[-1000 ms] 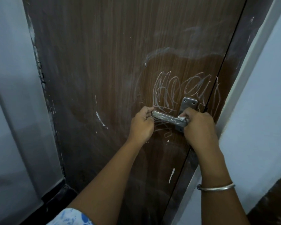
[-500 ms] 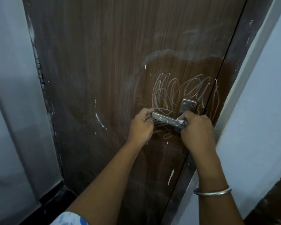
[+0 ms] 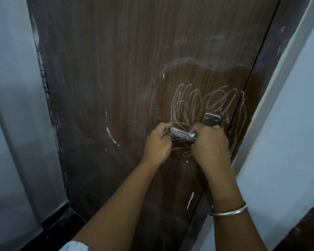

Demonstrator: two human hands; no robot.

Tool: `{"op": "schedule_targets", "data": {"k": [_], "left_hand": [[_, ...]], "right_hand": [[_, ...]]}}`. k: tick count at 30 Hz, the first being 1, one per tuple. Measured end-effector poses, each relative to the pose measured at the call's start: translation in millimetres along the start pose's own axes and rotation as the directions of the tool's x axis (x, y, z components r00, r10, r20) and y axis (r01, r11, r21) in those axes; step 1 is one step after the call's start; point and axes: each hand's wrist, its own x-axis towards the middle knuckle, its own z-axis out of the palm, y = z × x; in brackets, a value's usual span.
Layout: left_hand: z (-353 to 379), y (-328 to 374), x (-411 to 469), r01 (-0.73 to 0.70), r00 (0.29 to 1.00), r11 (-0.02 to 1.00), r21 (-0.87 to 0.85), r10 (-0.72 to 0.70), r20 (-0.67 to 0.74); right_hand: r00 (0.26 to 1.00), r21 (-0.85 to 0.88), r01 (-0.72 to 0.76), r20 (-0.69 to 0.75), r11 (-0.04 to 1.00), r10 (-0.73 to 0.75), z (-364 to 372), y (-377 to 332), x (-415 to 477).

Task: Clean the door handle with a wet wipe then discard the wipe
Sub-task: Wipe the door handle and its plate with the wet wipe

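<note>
In the head view, the wiping step is in hand. The person's left hand (image 3: 159, 144) has its fingers curled round the free end of the door handle (image 3: 179, 132), steadying it. The right hand (image 3: 211, 144) is clenched round the handle's inner end, near the backplate (image 3: 211, 120), with the wet wipe (image 3: 192, 136) pinched between fingers and metal. Only a small white corner of the wipe shows at the fingertips. The handle is a flat grey metal lever mounted low on the right side of the brown door (image 3: 116, 87), close to the door's edge. Its exposed middle stretch looks dull, with pale streaks or smears on it, so the cleaning appears unfinished. The next move probably calls for drawing the wipe along the lever toward the left hand, which would have to shift or let go so the covered end can be reached. After that the wipe has to be discarded, and no bin is in sight. White scribbles (image 3: 198, 104) cover the door around the handle, and a metal bangle (image 3: 228, 211) sits on the right wrist.
</note>
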Motion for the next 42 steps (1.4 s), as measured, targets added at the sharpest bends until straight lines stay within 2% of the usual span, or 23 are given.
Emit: {"op": "schedule_targets", "data": {"k": [5,10,15,19,24,28,30,33,37,39,42], "left_hand": [[-1,-3,1,0.004,1.000,1.000,0.024,-0.004,0.015],[1,-5,4,-0.004,1.000,1.000,-0.001,0.004,-0.005],[0,-5,3,-0.011,1.000,0.999,0.043,0.011,-0.004],[0,-3,3,-0.019,1.000,0.997,0.072,0.021,-0.023],[-3,0,-1,-0.022,1.000,0.996,0.089,0.020,0.020],[-5,5,1,0.012,1.000,0.993,0.119,-0.012,0.001],[-10,5,2,0.006,1.000,0.990,0.143,-0.010,0.029],[-18,10,2,-0.116,0.993,0.958,0.263,0.106,0.053],[-22,22,7,-0.324,0.944,0.827,0.459,0.318,0.093],[-23,31,11,-0.339,0.937,0.781,0.524,0.331,0.113],[-24,37,18,-0.303,0.949,0.774,0.556,0.299,0.100]], "right_hand": [[0.999,-0.003,-0.050,0.012,0.999,0.050,-1,0,1],[0.998,0.029,0.038,0.057,0.999,-0.039,3,-10,9],[0.997,0.068,-0.035,0.071,0.997,0.030,3,-5,17],[0.992,0.038,0.080,0.100,0.996,-0.083,7,-22,23],[0.990,0.039,0.083,0.110,0.996,-0.087,6,-25,27],[0.972,0.010,0.203,0.120,0.979,-0.203,14,-38,30],[0.957,0.049,0.243,0.151,0.969,-0.248,16,-41,36],[0.959,0.213,0.195,0.163,0.957,-0.232,18,-35,42],[0.975,0.409,0.138,0.104,0.902,-0.196,22,-26,42],[0.980,0.467,0.086,0.119,0.880,-0.159,21,-21,44],[0.981,0.530,0.009,0.161,0.848,-0.111,19,-7,45]]}}
